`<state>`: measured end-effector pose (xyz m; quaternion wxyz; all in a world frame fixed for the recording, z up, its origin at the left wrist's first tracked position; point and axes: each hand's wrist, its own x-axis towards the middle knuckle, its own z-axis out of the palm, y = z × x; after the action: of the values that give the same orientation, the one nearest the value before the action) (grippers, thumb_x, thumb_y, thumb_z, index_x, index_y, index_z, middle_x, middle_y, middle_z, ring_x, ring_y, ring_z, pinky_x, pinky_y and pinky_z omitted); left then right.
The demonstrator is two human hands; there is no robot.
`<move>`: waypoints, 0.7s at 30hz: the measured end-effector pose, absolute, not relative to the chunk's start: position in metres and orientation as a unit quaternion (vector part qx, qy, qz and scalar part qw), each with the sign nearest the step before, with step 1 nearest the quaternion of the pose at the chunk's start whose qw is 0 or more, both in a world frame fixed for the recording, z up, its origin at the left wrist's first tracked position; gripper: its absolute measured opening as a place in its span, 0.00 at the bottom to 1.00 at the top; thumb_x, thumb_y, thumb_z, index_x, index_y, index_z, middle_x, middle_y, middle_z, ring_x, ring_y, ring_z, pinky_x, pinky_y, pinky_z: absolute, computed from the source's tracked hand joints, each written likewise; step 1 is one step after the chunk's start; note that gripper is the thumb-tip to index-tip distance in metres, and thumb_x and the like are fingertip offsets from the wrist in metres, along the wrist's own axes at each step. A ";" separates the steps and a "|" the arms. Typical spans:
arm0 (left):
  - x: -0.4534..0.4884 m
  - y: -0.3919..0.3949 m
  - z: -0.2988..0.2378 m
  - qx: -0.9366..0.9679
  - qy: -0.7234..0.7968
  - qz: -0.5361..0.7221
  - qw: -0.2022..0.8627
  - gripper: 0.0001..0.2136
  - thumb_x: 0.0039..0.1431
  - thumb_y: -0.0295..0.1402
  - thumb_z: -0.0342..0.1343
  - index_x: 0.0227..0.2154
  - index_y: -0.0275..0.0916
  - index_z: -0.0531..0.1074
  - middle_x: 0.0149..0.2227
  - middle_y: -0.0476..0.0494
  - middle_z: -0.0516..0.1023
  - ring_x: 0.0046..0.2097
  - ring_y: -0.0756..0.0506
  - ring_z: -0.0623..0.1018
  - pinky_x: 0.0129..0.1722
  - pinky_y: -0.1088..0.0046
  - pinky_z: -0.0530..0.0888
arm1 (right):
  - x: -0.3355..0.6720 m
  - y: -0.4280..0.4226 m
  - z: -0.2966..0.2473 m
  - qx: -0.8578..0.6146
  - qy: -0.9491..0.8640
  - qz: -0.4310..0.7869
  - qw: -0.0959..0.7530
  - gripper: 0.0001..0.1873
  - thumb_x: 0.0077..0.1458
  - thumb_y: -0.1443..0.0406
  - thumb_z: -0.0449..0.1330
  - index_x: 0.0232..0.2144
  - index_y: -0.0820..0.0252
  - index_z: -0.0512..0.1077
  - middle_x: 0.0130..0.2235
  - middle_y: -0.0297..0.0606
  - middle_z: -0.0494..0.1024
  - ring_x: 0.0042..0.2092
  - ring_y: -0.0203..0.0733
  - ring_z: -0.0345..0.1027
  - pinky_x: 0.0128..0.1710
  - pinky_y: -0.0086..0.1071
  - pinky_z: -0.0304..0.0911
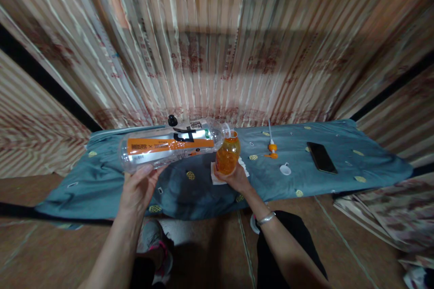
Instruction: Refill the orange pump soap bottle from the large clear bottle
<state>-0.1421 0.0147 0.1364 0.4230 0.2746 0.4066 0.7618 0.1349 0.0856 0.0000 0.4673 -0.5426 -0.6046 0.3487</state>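
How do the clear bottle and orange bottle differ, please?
The clear bottle is longer than the orange bottle. The clear bottle is nearly level; the orange bottle is closer to upright. The left hand has the clear bottle, the right hand the orange bottle. Both are see-through.

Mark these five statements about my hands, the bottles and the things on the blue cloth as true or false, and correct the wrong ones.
1. The left hand holds the large clear bottle. True.
2. The large clear bottle stands upright. False: it is tipped on its side, its mouth at the opening of the orange bottle.
3. The right hand grips the orange bottle. True.
4. The pump is fitted to the orange bottle. False: it lies apart, on the blue cloth.
5. The phone lies to the right of the pump in the picture. True.
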 end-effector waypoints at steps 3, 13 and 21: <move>-0.145 0.014 0.134 0.288 0.402 0.760 0.422 0.34 0.37 0.39 0.90 0.52 0.52 0.88 0.46 0.44 0.95 0.54 0.27 0.94 0.64 0.36 0.92 | 0.138 0.086 0.001 -0.536 -0.600 0.382 0.456 0.28 0.51 0.49 0.80 0.51 0.48 0.80 0.55 0.45 0.95 0.56 0.66 0.94 0.65 0.68 0.87; -0.142 0.009 0.141 0.290 0.417 0.748 0.426 0.40 0.35 0.44 0.91 0.57 0.50 0.89 0.49 0.41 0.96 0.58 0.24 0.93 0.65 0.36 0.91 | 0.138 0.086 0.001 -0.553 -0.597 0.384 0.435 0.30 0.51 0.49 0.81 0.53 0.49 0.82 0.56 0.45 0.96 0.58 0.63 0.93 0.65 0.62 0.88; -0.142 0.009 0.144 0.305 0.399 0.752 0.428 0.38 0.37 0.41 0.91 0.56 0.53 0.88 0.51 0.44 0.96 0.63 0.23 0.92 0.66 0.36 0.91 | 0.139 0.085 0.004 -0.551 -0.592 0.378 0.450 0.31 0.47 0.49 0.82 0.51 0.48 0.81 0.54 0.44 0.96 0.55 0.64 0.94 0.64 0.65 0.89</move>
<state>-0.1416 0.0087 0.1437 0.4277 0.3054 0.3987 0.7515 0.1393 0.0851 0.0045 0.4497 -0.5511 -0.5924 0.3782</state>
